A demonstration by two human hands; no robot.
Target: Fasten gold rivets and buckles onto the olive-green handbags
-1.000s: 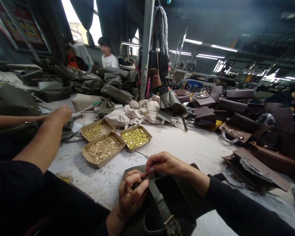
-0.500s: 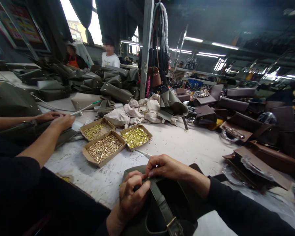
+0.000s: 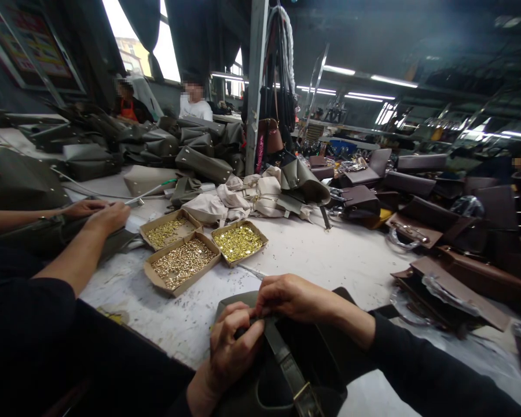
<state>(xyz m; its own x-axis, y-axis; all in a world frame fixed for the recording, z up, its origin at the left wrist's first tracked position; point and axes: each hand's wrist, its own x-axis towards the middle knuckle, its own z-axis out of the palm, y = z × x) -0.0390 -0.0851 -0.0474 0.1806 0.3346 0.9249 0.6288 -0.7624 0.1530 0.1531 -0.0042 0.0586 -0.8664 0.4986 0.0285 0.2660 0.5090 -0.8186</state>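
A dark green handbag [image 3: 238, 299] lies before me, with a strap [image 3: 278, 346] running across its opening to a gold-coloured buckle [image 3: 302, 391]. My left hand [image 3: 234, 341] is closed on the bag's edge, thumb near the strap's upper end. At that same spot the fingers of my right hand [image 3: 289, 296] are pinched together, touching the left fingertips. Whatever small thing is between the right fingers is hidden. Beyond my hands stand cardboard trays of small gold-coloured metal pieces: a front tray [image 3: 158, 285], a right tray [image 3: 263, 244] and a back tray [image 3: 146, 227].
At left, a co-worker's hands [image 3: 106, 219] work at another dark green bag [image 3: 30, 234]. Pale cloth bags [image 3: 226, 205] and green bag pieces lie behind the trays. Brown bags [image 3: 473, 275] with clear plastic wrap are heaped at right. A metal post [image 3: 255, 92] rises behind.
My right fingers have shifted slightly left and closed more tightly over the strap's end. The left hand keeps its hold. The whole view has shifted a little.
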